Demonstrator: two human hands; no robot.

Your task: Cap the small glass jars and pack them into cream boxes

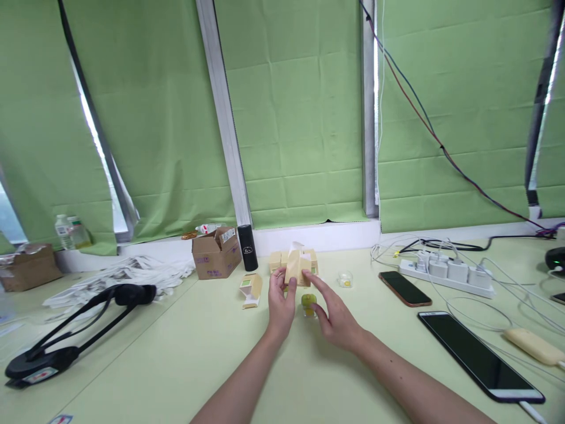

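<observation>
On the counter (176,353), a small green jar (309,304) is noted between the hands, just below them. The left hand (281,303) is pinched on a tan carton (295,268), held upright at its near side. The right hand (338,318) is spread, forefinger touching the carton's right edge. Similar cartons (276,261) stand behind.

Worktop (176,353) pale green, blinds (300,118) green. Small box (295,268) in the hands tan; round item (308,301) under it yellow-green. Cardboard box (216,253) brown, cylinder (248,248) black, power strip (445,272) white, phones (479,353) black.
</observation>
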